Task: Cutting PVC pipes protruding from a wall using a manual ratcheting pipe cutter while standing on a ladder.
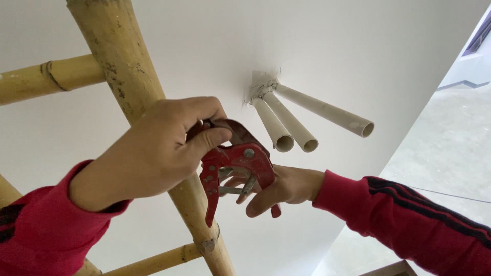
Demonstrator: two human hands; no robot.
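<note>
Three white pipes (291, 125) jut from ceiling hole, none in cutter yet. Your left hand (153, 148) and right hand (279, 186) both clasp red pipe cutter (238, 163), just below pipe ends.

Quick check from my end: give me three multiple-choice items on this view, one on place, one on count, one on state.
1. Where do the white pipes come out?
A. a hole in the white surface
B. the bamboo pole
C. a floor drain

2. How many pipes stick out?
A. one
B. three
C. five

3. How is the red pipe cutter held?
A. lying loose
B. hanging on a pipe
C. gripped by both hands

Answers:
1 A, they fan out from a rough patched hole.
2 B, three open ends show.
3 C, the left hand grips its upper handle and the right hand holds it from below.
</note>
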